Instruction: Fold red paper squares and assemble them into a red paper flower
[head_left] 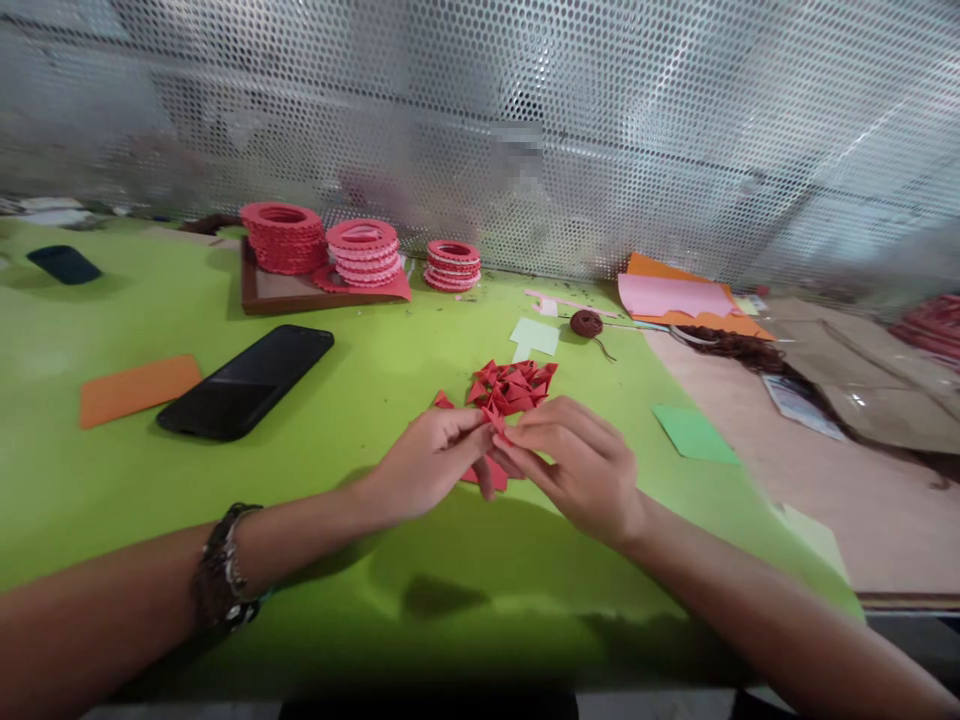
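Note:
A small folded red paper piece (495, 420) is pinched between my two hands, above the green table covering. My left hand (431, 455) closes its thumb and forefinger on the left side of it. From the right, my right hand (581, 460) grips the same piece with its fingertips. Just beyond them lies a pile of folded red paper pieces (517, 385). Flat red paper (491, 473) shows below the fingers, partly hidden by them.
A black phone (247, 385) and an orange paper (139, 390) lie left. Stacks of red and pink rings (285, 240) stand at the back near a perforated metal screen (450, 120). A brown yarn ball (586, 323), green paper (694, 433) and brown paper bag (862, 370) are to the right.

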